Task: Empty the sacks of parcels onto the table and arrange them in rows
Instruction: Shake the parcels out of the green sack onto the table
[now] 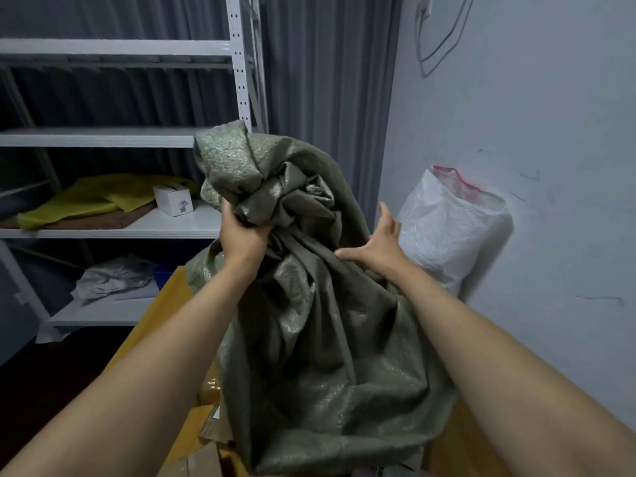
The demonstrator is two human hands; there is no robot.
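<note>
A large olive-green woven sack (pixel 320 339) hangs upside down over the yellow table (pixel 165 304), its bunched bottom end lifted high. My left hand (pixel 241 235) is shut on that bunched end. My right hand (pixel 378 246) lies against the sack's right side with fingers spread and grips nothing. Under the sack's mouth at the bottom edge, brown cardboard parcels (pixel 206 456) show on the table, mostly hidden by the cloth.
A white woven sack (pixel 447 228) with a pink rim stands against the right wall behind the table. A white metal shelf rack (pixel 113 136) at left holds a yellow sack (pixel 89 197), a small white box (pixel 173 199) and crumpled grey plastic (pixel 113 275).
</note>
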